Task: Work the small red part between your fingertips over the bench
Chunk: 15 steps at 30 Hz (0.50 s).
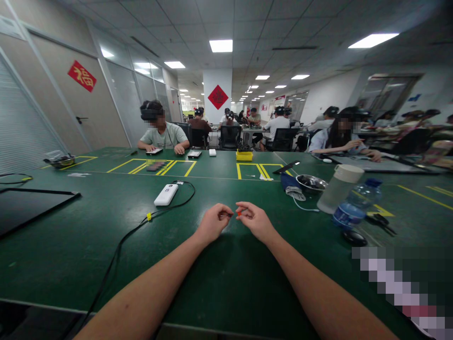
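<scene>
Both my forearms reach out over the green table (88, 236). My left hand (212, 223) is curled with its fingertips pinched together on something thin and dark that I cannot name. My right hand (255, 220) pinches a small red piece (239, 214) between thumb and fingers. The two hands nearly touch at the fingertips, just above the tabletop.
A white power bank (166, 194) with a black cable (120, 245) lies ahead left. A black mat (28, 205) sits far left. A metal bowl (311, 182), a white-lidded jug (339, 188) and a water bottle (356, 204) stand right. People sit at the far edge and beyond.
</scene>
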### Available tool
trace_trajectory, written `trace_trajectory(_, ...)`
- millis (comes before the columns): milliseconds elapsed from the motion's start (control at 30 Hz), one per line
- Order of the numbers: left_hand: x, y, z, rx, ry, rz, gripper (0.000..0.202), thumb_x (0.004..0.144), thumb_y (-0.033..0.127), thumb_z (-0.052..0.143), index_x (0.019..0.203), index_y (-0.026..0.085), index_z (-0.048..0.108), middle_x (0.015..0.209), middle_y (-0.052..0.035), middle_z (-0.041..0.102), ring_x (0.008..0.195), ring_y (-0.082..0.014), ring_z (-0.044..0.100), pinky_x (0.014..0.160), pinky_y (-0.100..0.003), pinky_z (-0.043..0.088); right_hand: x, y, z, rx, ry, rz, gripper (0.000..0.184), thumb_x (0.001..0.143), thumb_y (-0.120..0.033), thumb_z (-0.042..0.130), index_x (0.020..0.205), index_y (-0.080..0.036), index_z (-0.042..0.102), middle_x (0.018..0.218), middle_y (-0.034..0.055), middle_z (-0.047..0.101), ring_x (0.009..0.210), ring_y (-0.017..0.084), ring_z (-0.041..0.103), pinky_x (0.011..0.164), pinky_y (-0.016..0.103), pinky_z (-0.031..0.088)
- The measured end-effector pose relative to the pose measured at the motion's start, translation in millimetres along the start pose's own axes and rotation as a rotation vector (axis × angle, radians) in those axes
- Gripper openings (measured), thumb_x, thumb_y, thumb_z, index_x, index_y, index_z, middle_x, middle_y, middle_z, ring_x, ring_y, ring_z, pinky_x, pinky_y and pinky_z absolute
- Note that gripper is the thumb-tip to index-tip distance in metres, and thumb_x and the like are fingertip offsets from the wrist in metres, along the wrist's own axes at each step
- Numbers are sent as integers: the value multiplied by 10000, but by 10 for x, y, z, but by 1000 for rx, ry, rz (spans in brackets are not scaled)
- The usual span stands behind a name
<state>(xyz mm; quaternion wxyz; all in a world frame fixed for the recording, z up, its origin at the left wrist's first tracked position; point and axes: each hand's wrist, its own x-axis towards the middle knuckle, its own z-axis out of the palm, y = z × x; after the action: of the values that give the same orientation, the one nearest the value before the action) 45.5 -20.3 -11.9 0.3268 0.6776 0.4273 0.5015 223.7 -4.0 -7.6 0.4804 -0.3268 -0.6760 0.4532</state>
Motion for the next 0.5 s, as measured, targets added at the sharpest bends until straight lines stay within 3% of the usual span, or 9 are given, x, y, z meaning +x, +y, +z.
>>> trace_trajectory(500, 6, 2, -24, 63, -11, 30, 163, 740, 117, 557, 866, 178, 642, 891, -57, 653, 823, -160, 609, 757, -261, 472, 7, 52, -17, -34, -37, 12, 355, 729, -171, 581, 1084, -165, 571, 957, 61, 620, 777, 148, 650, 803, 315, 505)
